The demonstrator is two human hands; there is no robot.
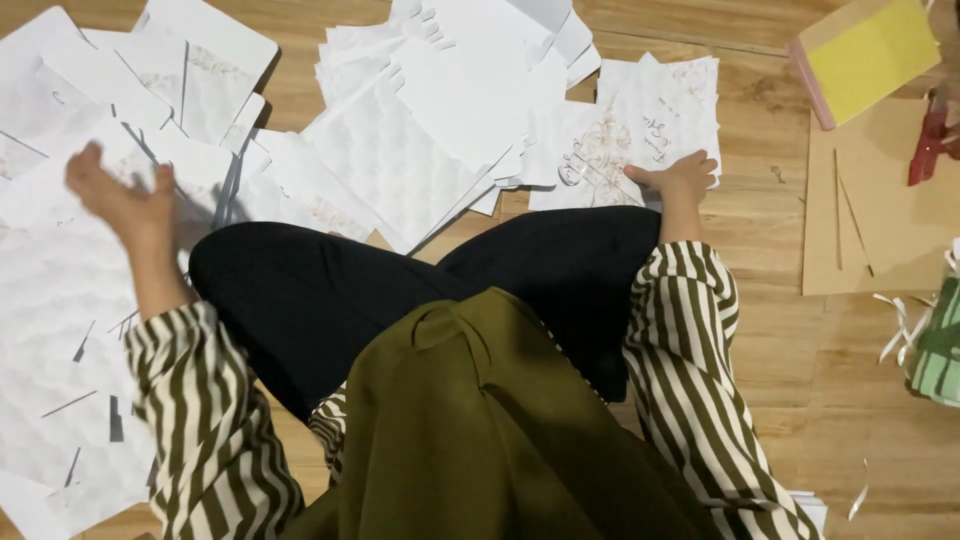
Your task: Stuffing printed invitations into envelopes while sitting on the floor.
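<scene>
I sit cross-legged on a wooden floor in black trousers, an olive garment and striped sleeves. My left hand [125,205] is raised over the white embossed paper sheets [55,290] at my left, fingers loosely curled, nothing visibly in it. My right hand [680,180] presses down on a white card with floral print and script [650,115] beyond my right knee, fingers spread on its lower edge. A small clear plastic piece [590,170] lies on that card just left of the hand.
Many white sheets and cut cards [440,100] are strewn ahead of me. A yellow pad with a pink edge [865,55] lies at the far right, with brown cardboard [880,220], a red tool [930,140] and paper strips [900,330] nearby.
</scene>
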